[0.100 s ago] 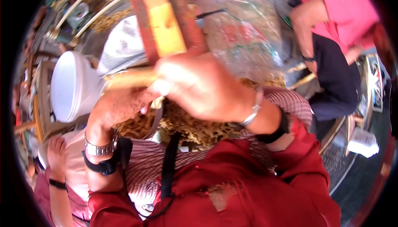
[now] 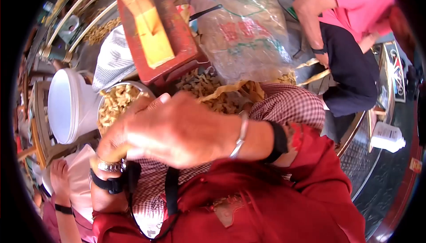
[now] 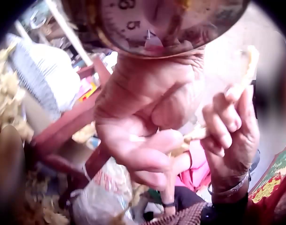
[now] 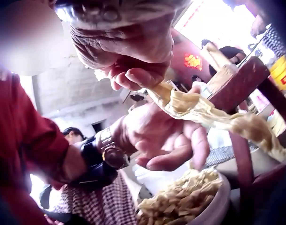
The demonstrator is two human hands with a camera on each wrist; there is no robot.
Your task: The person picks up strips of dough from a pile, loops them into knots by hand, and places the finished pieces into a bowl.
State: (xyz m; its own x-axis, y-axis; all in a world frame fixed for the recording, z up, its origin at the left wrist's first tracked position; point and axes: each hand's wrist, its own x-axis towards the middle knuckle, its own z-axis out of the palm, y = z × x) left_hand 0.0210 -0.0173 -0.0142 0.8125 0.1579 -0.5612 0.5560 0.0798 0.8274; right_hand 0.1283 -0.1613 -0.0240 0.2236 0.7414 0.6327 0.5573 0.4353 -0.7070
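My right hand (image 2: pixel 177 130) is in front of my chest and hides much of my left hand (image 2: pixel 111 143). A long yellowish, wrinkled strip of bean curd skin (image 4: pixel 206 112) runs from my right fingers, which pinch it, past my left thumb and fingers. In the left wrist view, my left fingers (image 3: pixel 147 157) curl inward and part of the strip shows beside their tips. A short pale end (image 3: pixel 251 63) sticks up from my right hand. Below the hands stands a white bucket (image 4: pixel 222 199) filled with small yellowish pieces.
A red wooden bench (image 2: pixel 177 41) carries a yellow slab. More strips (image 2: pixel 239 90) and a brown heap (image 2: pixel 199 81) lie near my checked lap. An empty white bucket (image 2: pixel 64 105) tips at the left; a clear plastic bag (image 2: pixel 246 34) lies ahead. People sit on both sides.
Both hands have come down and closer to my chest, away from the bench. The bench and the filled bucket now show more fully in the head view.
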